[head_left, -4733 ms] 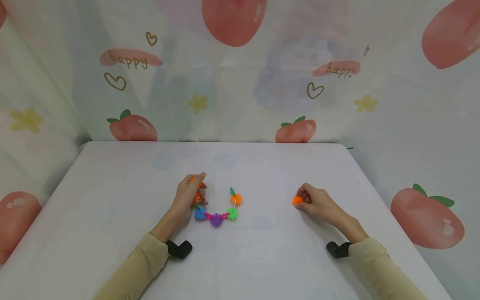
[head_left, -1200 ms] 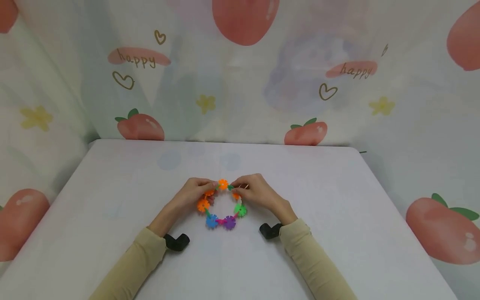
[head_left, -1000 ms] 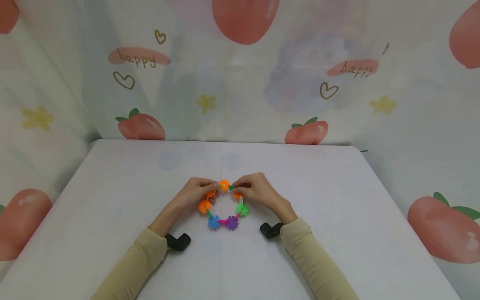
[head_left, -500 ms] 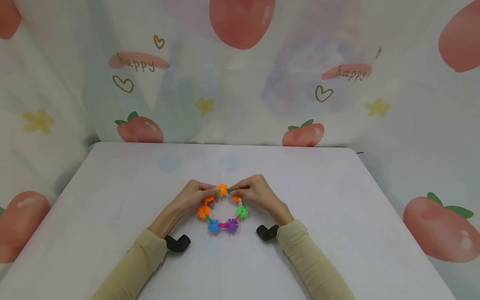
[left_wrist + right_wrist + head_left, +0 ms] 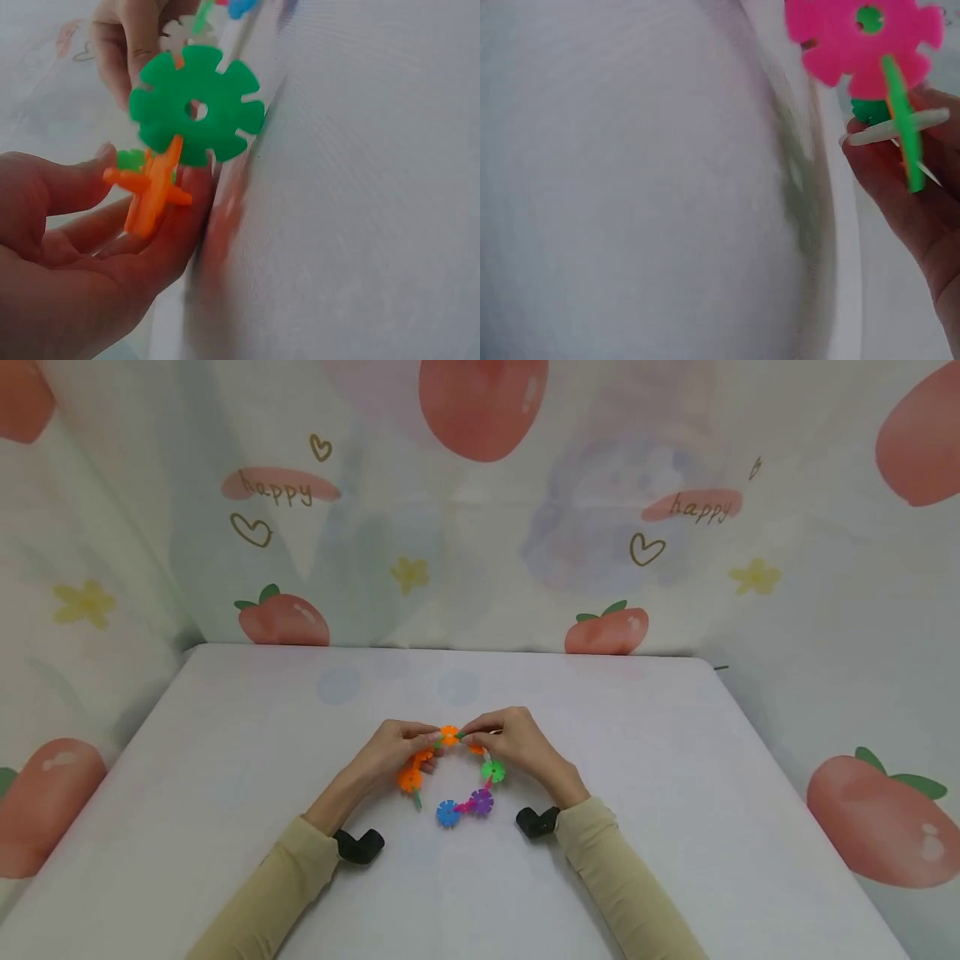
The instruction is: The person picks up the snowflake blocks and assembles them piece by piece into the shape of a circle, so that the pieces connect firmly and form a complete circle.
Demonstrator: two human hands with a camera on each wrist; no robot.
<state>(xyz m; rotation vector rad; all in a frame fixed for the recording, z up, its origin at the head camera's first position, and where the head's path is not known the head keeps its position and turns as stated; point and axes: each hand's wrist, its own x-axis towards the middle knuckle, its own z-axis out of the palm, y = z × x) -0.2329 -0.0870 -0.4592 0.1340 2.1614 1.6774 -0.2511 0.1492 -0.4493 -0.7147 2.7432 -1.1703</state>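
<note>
A chain of coloured plastic snowflake discs hangs in a loop between my hands in the head view. My left hand (image 5: 393,750) pinches its upper left part, near the top orange disc (image 5: 449,735). The fingers of my right hand (image 5: 521,743) grip the upper right part, partly hiding a dark green disc. Below run a light green disc (image 5: 492,771), a purple disc (image 5: 482,802) and a blue disc (image 5: 447,813). A gap parts the blue disc from the green disc (image 5: 225,82) at the lower left. The right wrist view shows a pink disc (image 5: 825,45) close up.
A white cloth covers the table (image 5: 285,760). Behind it hangs a printed curtain (image 5: 480,543) with fruit and flowers. A black wrist mount (image 5: 360,847) sits on the left wrist, and another mount (image 5: 537,822) on the right.
Earlier, the right hand came leftward with an orange disc to the chain. Over the last half second the loop has parted at the lower left; the blue and purple discs have swung right.
</note>
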